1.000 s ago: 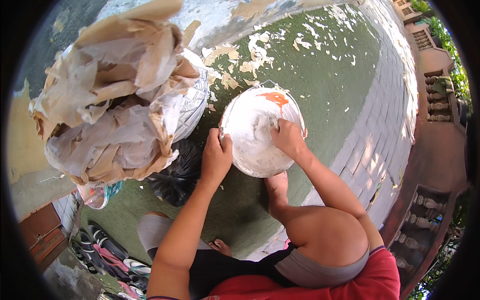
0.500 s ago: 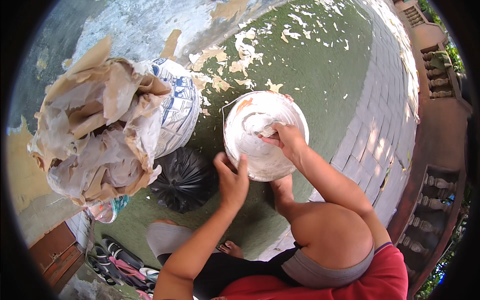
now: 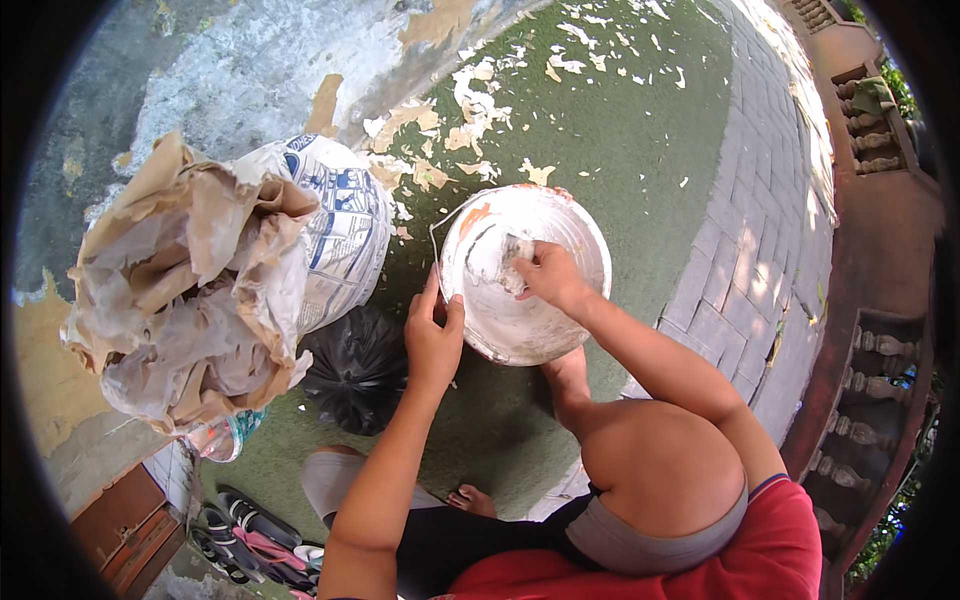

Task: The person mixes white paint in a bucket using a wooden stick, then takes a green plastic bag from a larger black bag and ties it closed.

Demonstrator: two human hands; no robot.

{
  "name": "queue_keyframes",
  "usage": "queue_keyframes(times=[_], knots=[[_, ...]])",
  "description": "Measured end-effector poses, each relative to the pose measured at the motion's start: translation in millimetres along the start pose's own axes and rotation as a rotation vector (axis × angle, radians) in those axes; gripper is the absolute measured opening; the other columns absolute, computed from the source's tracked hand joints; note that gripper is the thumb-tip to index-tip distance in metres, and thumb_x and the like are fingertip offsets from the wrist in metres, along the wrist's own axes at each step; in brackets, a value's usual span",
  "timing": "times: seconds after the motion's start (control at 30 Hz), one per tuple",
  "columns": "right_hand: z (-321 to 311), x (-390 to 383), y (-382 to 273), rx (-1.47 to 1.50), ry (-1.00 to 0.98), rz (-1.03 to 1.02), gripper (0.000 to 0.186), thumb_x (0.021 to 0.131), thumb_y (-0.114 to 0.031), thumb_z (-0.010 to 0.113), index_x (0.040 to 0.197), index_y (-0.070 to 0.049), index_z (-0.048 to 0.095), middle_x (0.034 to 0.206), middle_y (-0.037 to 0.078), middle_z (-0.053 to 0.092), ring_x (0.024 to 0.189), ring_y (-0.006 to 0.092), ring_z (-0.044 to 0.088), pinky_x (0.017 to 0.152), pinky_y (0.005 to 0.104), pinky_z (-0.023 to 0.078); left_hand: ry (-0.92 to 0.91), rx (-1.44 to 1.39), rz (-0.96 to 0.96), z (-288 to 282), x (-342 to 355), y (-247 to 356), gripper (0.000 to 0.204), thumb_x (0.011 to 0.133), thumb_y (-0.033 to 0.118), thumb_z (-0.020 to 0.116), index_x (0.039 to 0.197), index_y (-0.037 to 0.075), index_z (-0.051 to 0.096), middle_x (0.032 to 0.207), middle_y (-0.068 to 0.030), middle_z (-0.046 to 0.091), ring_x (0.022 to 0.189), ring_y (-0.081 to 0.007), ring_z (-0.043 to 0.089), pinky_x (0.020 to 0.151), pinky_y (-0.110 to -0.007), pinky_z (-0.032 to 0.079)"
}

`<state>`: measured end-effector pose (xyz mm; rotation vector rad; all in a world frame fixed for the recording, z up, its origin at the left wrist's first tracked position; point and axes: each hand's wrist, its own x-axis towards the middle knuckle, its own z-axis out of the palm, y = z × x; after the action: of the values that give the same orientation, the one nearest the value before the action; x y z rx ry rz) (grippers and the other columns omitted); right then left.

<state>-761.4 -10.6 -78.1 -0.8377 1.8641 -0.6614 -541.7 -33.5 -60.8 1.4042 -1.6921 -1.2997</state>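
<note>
Between the left hand and the right hand is a round bucket, its broad mouth turned upward and its inside coated with white. The right hand, entering from the right side, reaches over the mouth; its fingers and thumb pinch a pale, white-smeared object, whose kind cannot be told. The left hand is at the near-left part of the rim, thumb and fingers spread in a V, the thumb lying nearest the coated inside. Just beyond the left fingers, a thin wire handle loops out from the bucket; an orange smear marks the inner wall close to it. Directly below the right hand, a bare foot shows under the bucket's near edge.

Left of the left hand, near its wrist, rests a black plastic bag; farther left and beyond stands a white sack with blue print, next to a mass of crumpled brown paper. Beyond both hands, white and tan flakes lie scattered over a green floor. To the right of the right hand runs grey paving, bordered at the far right by a balustrade.
</note>
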Motion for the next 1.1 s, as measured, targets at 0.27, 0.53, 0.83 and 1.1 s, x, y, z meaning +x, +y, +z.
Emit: queue_keyframes(times=[0.27,0.53,0.83,1.1], knots=[[6.5,8.4,-30.3,-0.152,0.108,-0.034,0.030,0.087,-0.020,0.058,0.090,0.009,0.065,0.075,0.025,0.068,0.071,0.0356,0.071,0.073,0.0438,0.055,-0.039,0.102,0.000,-3.6,1.6,13.9,0.052,0.089,0.012,0.063,0.138,0.003,0.052,0.083,-0.0104,0.055,0.072,-0.0198,0.055,0.069,-0.034,0.047],[-0.3,-14.0,-20.9,-0.541,0.098,-0.376,0.025,0.085,-0.019,0.059,0.086,0.004,0.067,0.077,0.029,0.066,0.076,0.0428,0.067,0.072,0.0451,0.054,-0.060,0.025,-0.030,-7.6,3.3,7.6,0.050,0.089,0.013,0.063,0.137,0.001,0.052,0.083,-0.0106,0.056,0.072,-0.0199,0.054,0.070,-0.033,0.047],[3.8,1.4,-41.8,-0.493,0.146,-0.344,0.023,0.087,-0.020,0.058,0.086,0.002,0.066,0.073,0.025,0.067,0.072,0.0405,0.068,0.069,0.0452,0.054,-0.085,0.041,0.015,-5.9,6.4,8.6,0.052,0.091,0.013,0.065,0.139,0.000,0.050,0.082,-0.0015,0.052,0.070,-0.0088,0.046,0.065,-0.025,0.043],[-23.5,-11.8,-42.2,-0.845,0.023,-0.197,0.023,0.084,-0.015,0.053,0.096,-0.001,0.067,0.090,0.025,0.069,0.086,0.0380,0.069,0.078,0.0451,0.055,-0.066,0.042,-0.004,-9.2,5.1,7.9,0.051,0.090,0.015,0.063,0.138,0.001,0.051,0.085,-0.0139,0.059,0.072,-0.0223,0.056,0.070,-0.035,0.048]])
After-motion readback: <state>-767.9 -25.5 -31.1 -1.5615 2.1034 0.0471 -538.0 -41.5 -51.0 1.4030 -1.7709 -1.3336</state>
